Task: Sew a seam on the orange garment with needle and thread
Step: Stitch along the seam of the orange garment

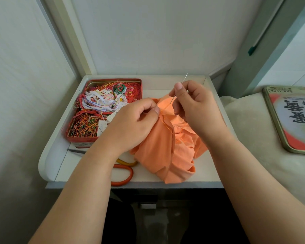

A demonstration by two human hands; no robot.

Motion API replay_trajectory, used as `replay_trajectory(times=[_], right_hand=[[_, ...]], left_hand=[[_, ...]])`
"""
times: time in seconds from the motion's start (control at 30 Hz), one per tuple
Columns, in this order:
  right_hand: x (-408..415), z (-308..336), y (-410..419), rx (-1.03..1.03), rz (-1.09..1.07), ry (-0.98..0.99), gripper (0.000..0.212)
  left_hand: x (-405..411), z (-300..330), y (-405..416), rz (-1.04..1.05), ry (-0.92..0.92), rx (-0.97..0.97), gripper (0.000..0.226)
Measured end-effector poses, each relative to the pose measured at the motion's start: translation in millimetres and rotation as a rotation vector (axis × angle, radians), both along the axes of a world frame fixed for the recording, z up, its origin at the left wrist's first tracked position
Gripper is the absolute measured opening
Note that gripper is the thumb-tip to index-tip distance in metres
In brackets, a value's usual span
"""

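Orange garment bunched on white tray, beside thread tin. Left hand pinches seam fold; right hand pinches needle, orange thread trailing. Fabric light, limp, likely slips; best gripped close beside stitch line.

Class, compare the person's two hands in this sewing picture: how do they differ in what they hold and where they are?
The left hand pinches the orange garment at the seam; the right hand pinches the needle. The left hand sits lower, against the cloth and in front of the thread tin; the right hand is raised, with the needle pointing up and away. Both have curled fingers and work over the white table.
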State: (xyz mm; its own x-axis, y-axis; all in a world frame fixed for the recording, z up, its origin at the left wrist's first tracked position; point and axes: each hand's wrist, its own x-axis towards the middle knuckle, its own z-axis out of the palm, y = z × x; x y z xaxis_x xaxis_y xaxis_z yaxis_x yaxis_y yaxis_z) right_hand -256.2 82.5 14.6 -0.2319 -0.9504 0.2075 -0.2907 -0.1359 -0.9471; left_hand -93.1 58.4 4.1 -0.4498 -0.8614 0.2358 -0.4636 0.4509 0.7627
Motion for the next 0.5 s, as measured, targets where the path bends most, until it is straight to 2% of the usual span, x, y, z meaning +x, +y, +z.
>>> replay_trajectory(times=[0.13, 0.27, 0.3, 0.4, 0.5], right_hand=[[-5.4, -3.8, -3.9, 0.101, 0.009, 0.061, 0.034], [-6.4, -0.2, -4.6, 0.244, 0.21, -0.25, 0.035], [-5.7, 0.6, -3.4, 0.268, 0.235, -0.222, 0.035], [-5.6, -0.7, -1.5, 0.278, 0.206, 0.029, 0.034], [-4.4, 1.3, 0.1, 0.36, 0.297, 0.027, 0.035]], left_hand=[[0.3, 1.8, 1.4, -0.041, 0.001, 0.018, 0.023], [0.7, 2.1, 2.6, -0.037, 0.007, -0.015, 0.022], [0.8, 1.4, 2.4, -0.026, 0.0, -0.041, 0.021], [0.9, 0.8, 2.5, 0.022, -0.009, -0.078, 0.02], [1.3, 0.6, 1.9, 0.065, 0.011, -0.108, 0.021]])
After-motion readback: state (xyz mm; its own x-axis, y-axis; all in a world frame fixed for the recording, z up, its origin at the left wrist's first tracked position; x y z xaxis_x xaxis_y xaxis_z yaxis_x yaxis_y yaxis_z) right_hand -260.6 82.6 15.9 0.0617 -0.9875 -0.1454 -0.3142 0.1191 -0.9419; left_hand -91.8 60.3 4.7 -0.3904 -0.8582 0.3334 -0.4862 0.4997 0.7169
